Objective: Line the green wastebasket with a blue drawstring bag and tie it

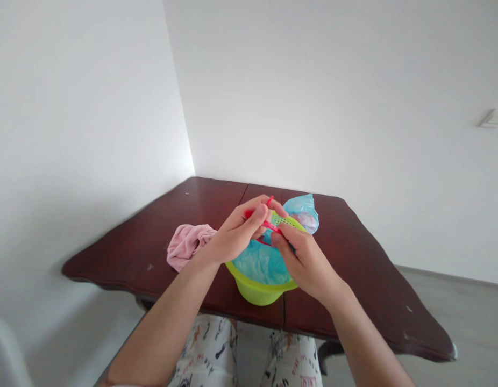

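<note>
Both of my hands are raised over a lime-green basket (pixel 257 295) with a thin blue plastic bag (pixel 261 263) spread inside it. A narrow red plastic strip (pixel 272 227) runs between them, and another red piece dips toward the bag. My left hand (pixel 241 223) is closed on the strip, its thumb laid over it and one end sticking up past the fingers. On the other side, my right hand (pixel 303 252) pinches the strip between thumb and forefinger. Whether the strip is joined to the bag is hidden.
A crumpled pink cloth (pixel 184 247) lies left of the basket. Behind the basket to the right sits a second blue plastic bag (pixel 307 212) with something pale inside. All stand on a dark red-brown wooden table (pixel 354 279) against white walls (pixel 333 97).
</note>
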`<state>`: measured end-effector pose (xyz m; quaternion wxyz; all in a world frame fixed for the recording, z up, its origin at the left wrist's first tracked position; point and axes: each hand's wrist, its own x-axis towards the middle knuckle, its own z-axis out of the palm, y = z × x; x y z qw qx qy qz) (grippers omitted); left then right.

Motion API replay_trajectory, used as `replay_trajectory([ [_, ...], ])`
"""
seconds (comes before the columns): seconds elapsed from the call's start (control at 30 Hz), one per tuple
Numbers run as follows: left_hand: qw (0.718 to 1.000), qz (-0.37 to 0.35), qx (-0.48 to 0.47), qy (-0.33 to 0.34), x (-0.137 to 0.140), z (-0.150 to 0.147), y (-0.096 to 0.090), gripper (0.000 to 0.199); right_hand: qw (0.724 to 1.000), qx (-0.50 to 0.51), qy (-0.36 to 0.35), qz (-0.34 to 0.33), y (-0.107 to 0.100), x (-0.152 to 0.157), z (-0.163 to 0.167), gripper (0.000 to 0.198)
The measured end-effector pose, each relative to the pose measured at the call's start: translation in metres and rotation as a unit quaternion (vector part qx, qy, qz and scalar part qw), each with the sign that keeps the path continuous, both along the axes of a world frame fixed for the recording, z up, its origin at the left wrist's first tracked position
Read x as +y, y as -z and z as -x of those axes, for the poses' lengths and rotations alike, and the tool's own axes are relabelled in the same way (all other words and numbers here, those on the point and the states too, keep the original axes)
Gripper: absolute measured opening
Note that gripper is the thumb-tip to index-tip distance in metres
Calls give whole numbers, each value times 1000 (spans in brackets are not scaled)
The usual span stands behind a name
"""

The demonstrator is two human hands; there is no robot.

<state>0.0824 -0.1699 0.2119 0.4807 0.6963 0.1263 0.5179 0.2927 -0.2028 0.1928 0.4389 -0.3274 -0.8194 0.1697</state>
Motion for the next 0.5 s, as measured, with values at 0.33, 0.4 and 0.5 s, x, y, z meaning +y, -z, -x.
replay_trajectory([
  [0.33, 989, 2, -149, 14, 27, 6, 12, 59, 947, 313, 24, 69, 16, 6, -3, 36],
  [0.4, 987, -39, -157, -19, 20, 6, 4, 53, 974, 220, 37, 49, 16, 5, -1, 33],
  [0.5, 984, -75, -159, -32, 8, 4, -7, 42, 987, 157, 15, 24, 17, 2, 3, 20],
])
